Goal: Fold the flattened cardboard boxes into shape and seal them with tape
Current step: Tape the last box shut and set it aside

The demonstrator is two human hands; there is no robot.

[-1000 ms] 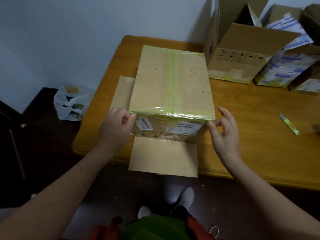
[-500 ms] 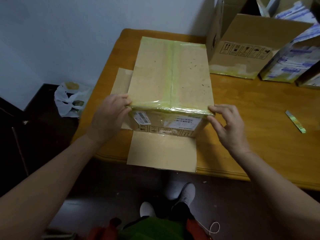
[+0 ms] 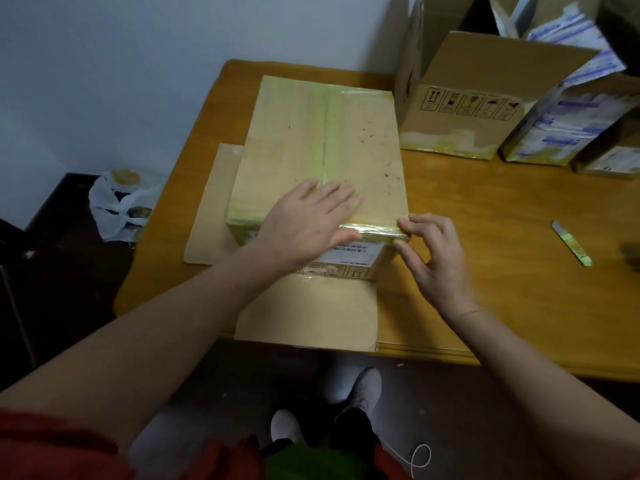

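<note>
Cardboard box (image 3: 363, 150) sits on the wooden counter (image 3: 502, 271); your left grip (image 3: 311, 223) lies flat, fingers spread, on its top, while your right grip (image 3: 436, 258) apparently pinches the tape (image 3: 377, 228) at its near-right corner.

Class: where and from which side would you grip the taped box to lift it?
Probably grip the taped box by its long side walls, a hand from each side: the top is flat and wide, and flaps splay on the table at front and left.

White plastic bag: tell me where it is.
The white plastic bag lies low at the left of the head view, just beyond the left end of the wooden table, close to the wall.
</note>
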